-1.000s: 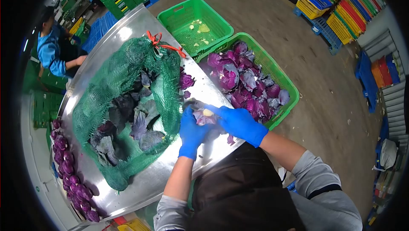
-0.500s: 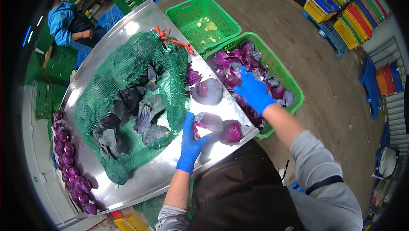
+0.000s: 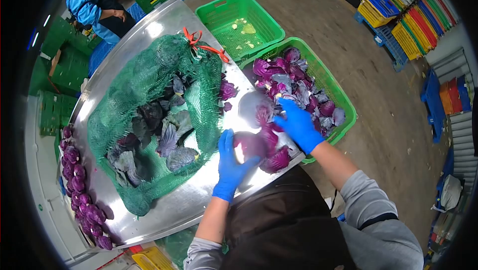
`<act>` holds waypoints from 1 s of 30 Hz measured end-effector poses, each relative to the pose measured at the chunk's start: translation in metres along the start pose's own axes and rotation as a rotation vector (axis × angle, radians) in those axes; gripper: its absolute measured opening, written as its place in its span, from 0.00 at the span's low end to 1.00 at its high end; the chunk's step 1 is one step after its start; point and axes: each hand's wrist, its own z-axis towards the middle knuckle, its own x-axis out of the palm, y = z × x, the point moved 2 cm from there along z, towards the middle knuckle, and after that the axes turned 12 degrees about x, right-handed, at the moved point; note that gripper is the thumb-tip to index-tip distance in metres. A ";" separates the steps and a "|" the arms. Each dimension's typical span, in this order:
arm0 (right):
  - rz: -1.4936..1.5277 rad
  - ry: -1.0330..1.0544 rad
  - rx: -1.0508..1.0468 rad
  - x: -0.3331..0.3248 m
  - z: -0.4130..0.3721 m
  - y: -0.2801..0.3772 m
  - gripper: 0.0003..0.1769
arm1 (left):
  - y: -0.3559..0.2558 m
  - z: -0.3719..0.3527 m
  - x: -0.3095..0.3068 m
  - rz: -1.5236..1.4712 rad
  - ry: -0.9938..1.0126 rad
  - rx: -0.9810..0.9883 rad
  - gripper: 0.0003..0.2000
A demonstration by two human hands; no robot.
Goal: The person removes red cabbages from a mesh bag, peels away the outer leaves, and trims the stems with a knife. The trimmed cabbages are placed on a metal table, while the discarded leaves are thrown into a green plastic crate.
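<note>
My left hand (image 3: 233,168), in a blue glove, grips a red cabbage (image 3: 253,146) by its near left side on the metal table (image 3: 189,198). Close to the cabbage's right side is my right hand (image 3: 300,126), also gloved in blue, with thumb and fingers apart and nothing visible in it. Loose purple leaves (image 3: 277,160) lie by the table's corner, against the cabbage. Another red cabbage (image 3: 253,108), hazy in the picture, sits just beyond. Left of my hands a green mesh bag (image 3: 124,95) lies torn open over dark cabbages and leaves.
A green crate of purple leaves (image 3: 343,98) stands against the table's right edge; a second green crate (image 3: 271,26), with a few scraps, is behind it. Small trimmed red cabbages (image 3: 79,185) line the left edge. A person in blue (image 3: 84,3) bends beyond the table.
My right hand has come back from over the leaf crate towards the cabbage. The held cabbage now shows a darker purple side. The person in blue has bent down.
</note>
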 end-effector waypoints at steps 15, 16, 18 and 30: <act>0.208 0.414 -0.037 0.031 -0.001 0.012 0.22 | -0.003 0.019 0.021 -0.017 0.085 -0.239 0.54; 0.226 0.366 0.078 0.024 0.015 0.001 0.19 | -0.005 0.012 0.023 -0.021 0.088 -0.237 0.54; 0.092 0.247 -0.083 0.038 0.035 -0.024 0.20 | -0.003 -0.002 0.024 0.077 0.156 -0.138 0.60; -0.022 0.244 -0.368 0.044 -0.017 0.006 0.27 | 0.010 -0.006 0.015 -0.301 -0.019 -0.193 0.55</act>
